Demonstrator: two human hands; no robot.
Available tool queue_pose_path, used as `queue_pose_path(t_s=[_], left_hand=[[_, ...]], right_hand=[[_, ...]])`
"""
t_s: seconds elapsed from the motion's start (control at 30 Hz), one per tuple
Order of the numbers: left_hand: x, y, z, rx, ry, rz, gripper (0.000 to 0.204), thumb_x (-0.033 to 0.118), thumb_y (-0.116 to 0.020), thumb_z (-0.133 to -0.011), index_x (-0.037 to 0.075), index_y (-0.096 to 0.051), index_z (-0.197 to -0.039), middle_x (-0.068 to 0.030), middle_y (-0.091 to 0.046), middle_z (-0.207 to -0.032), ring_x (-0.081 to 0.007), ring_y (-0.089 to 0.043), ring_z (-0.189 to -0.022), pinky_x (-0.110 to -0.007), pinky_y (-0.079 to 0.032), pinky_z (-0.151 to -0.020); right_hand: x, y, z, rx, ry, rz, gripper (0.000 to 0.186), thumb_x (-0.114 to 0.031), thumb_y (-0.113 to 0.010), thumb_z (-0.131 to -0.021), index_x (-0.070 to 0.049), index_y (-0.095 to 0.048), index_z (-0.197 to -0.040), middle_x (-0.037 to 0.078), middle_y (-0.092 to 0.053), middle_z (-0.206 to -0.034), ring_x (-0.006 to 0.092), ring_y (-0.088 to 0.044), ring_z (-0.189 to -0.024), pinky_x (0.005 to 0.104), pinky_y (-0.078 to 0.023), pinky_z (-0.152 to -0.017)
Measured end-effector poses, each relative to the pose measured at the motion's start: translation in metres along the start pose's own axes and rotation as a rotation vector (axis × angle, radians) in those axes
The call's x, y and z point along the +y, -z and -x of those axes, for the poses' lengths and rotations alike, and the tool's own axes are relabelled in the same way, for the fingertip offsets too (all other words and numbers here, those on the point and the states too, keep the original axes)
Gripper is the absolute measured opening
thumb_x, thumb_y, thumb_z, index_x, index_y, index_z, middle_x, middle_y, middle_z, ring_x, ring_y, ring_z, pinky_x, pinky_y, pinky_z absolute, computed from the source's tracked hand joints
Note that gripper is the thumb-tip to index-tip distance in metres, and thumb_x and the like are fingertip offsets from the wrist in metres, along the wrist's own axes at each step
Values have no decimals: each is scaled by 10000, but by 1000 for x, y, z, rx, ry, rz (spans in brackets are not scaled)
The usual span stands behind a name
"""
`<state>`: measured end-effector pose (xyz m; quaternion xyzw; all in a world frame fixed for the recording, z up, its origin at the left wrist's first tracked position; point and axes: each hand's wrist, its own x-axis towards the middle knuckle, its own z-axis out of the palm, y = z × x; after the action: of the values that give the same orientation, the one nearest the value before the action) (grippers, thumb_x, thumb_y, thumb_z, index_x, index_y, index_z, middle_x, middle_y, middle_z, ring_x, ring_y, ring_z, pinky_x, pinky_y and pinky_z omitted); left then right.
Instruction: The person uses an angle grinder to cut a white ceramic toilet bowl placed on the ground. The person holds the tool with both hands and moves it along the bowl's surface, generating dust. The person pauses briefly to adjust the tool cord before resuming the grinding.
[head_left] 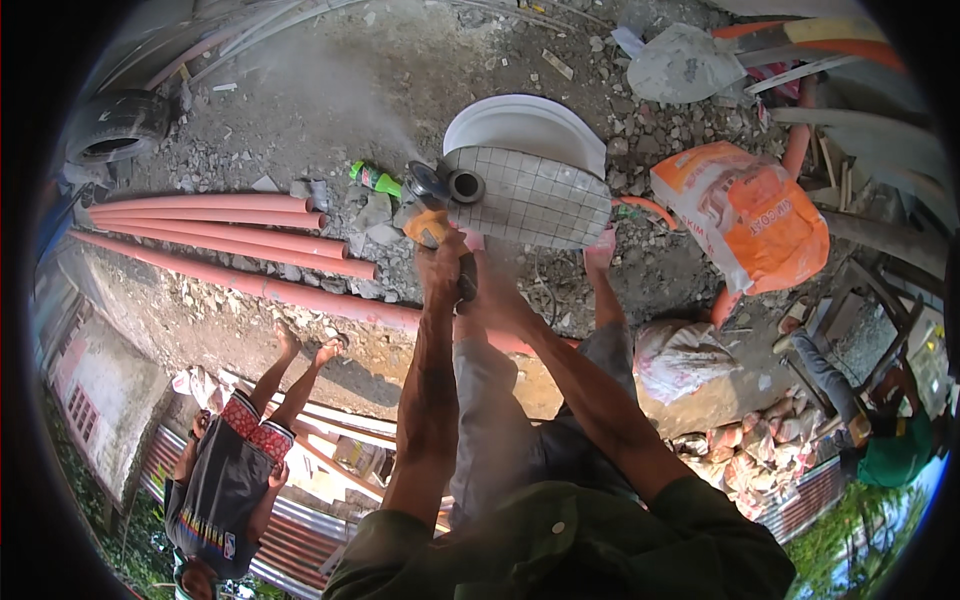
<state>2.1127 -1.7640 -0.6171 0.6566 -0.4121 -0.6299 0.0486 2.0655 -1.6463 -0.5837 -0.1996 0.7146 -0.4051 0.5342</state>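
Observation:
My left hand point(437, 264) is closed round the body of an orange and black angle grinder point(428, 226). Dust blurs my right hand point(487, 288), which is closed at the tool's black rear end; its fingers show poorly. The grinder's dark disc point(428, 181) is beside a dark grey round ring point(466, 186) at the left end of a grey slab point(540, 195) with a grid pattern. Whether disc and ring touch, I cannot tell. A pale dust plume rises from the disc. Behind the slab, and partly hidden by it, lies a white curved basin-like piece point(525, 122).
Several salmon-coloured pipes point(230, 220) lie to the left, near a green bottle point(375, 180) and a tyre point(118, 127). An orange and white sack point(745, 220) and a whitish sack point(680, 360) are to the right. One person point(235, 460) stands lower left; another point(890, 430) is lower right.

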Motion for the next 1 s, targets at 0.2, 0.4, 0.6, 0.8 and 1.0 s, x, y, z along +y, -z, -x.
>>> queue_pose_path(t_s=[0.2,0.4,0.6,0.8,1.0], left_hand=[[9,-8,14,-13,-2,7,262,144,-719,-841,30,-621,-1055,-31,-618,-878,-116,-582,-707,-272,-485,-602],[3,2,36,9,66,133,326,156,-709,-854,25,-589,-1127,-48,-621,-958,-137,-596,-756,-286,-506,-663],[-43,32,13,-75,-143,-37,452,359,-636,-953,7,-609,-1235,-86,-653,-1101,-181,-614,-970,-308,-504,-855],[-17,4,20,5,7,-24,435,369,-591,-987,11,-605,-1233,-85,-655,-1090,-183,-615,-970,-331,-515,-838],[-40,11,8,-33,-119,-28,471,414,-631,-932,-19,-622,-1118,-88,-614,-963,-184,-593,-780,-326,-506,-668]], right_hand=[[8,5,3,-10,24,22,954,-221,-849,-629,44,-314,-1373,307,-487,-1288,486,-537,-1159,524,-509,-917],[0,2,24,4,-12,68,857,-207,-809,-641,27,-329,-1312,337,-507,-1228,505,-597,-1048,535,-533,-844],[0,1,25,-86,-35,0,808,-177,-793,-645,27,-336,-1279,366,-527,-1190,520,-624,-963,550,-539,-800],[-2,16,11,-83,-11,90,819,-185,-805,-654,48,-331,-1279,356,-521,-1191,505,-631,-972,550,-545,-794],[0,22,7,-154,-74,102,888,-207,-822,-652,59,-303,-1321,370,-456,-1296,499,-629,-990,551,-550,-800]])
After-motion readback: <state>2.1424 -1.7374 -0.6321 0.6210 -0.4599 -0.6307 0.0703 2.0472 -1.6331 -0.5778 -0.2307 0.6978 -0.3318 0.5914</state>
